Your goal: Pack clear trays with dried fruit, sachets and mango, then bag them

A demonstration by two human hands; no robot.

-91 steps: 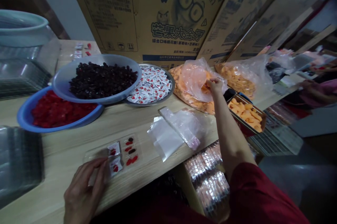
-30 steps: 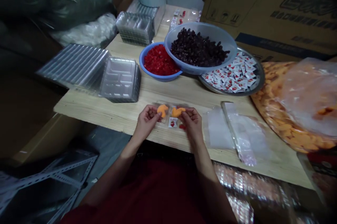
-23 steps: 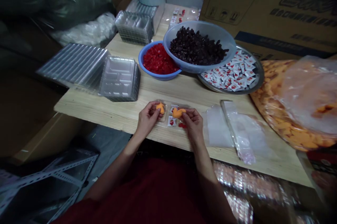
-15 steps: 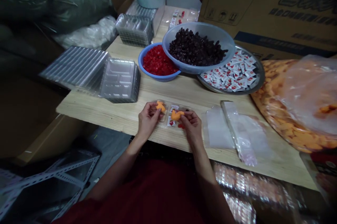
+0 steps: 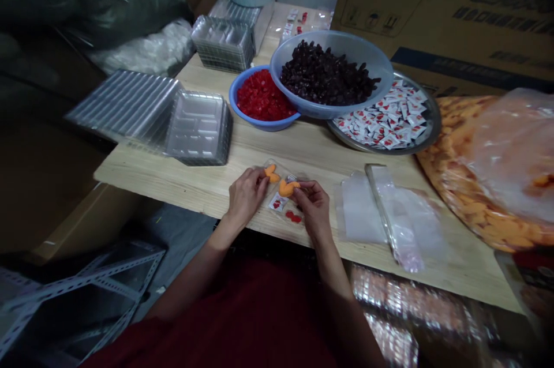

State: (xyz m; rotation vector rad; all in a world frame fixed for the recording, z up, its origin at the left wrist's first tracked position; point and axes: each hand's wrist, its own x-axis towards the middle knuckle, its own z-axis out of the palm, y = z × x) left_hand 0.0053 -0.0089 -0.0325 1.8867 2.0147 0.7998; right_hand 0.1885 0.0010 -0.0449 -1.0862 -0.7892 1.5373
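The counter (image 5: 142,169) crosses the middle of the frame, its front edge sloping from the left down towards the lower right. A cardboard box (image 5: 433,27) closes off the upper right. Above centre, a big bowl (image 5: 320,109) overhangs a blue bowl (image 5: 259,123); bare wood stretches between them and a clear tray (image 5: 285,208) at centre, near the front edge. Over it, the left hand (image 5: 246,192) pinches an orange sweet (image 5: 272,173), the right hand (image 5: 314,203) a second orange sweet (image 5: 287,188). The tray carries a white packet (image 5: 277,202) and red sweets (image 5: 293,217).
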